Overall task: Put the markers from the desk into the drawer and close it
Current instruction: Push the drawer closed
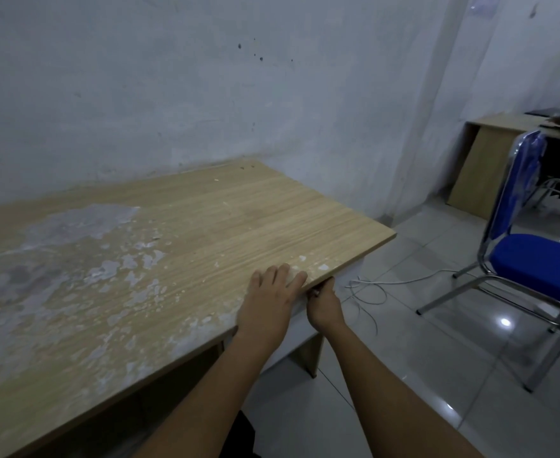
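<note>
A: Left hand [272, 299]?
B: Flat, palm down on the light wood-grain bench [186, 233], at the front edge near the right front corner. Fingers spread, tips almost at the edge. That grip is open, nothing under it that I can see.

A: Right hand [324, 304]?
B: Just below the bench's front edge, right beside the left hand. Fingers curled in, tucked under the edge. Something small and pale with a dark bit shows at the fingertips; too small to say if it's a marker or a handle. Grip looks closed on something, can't tell what.

A: Drawer, markers?
B: Drawer hidden under the bench front. No marker I can identify on the bench top.

A: Bench surface?
B: Grey-white worn patches over the left half and along the front edge.

A: Around it?
B: Blue padded chair with chrome frame [533, 259] on the tiled floor, well off the right end. White cable [400, 281] on the floor below the right corner.
</note>
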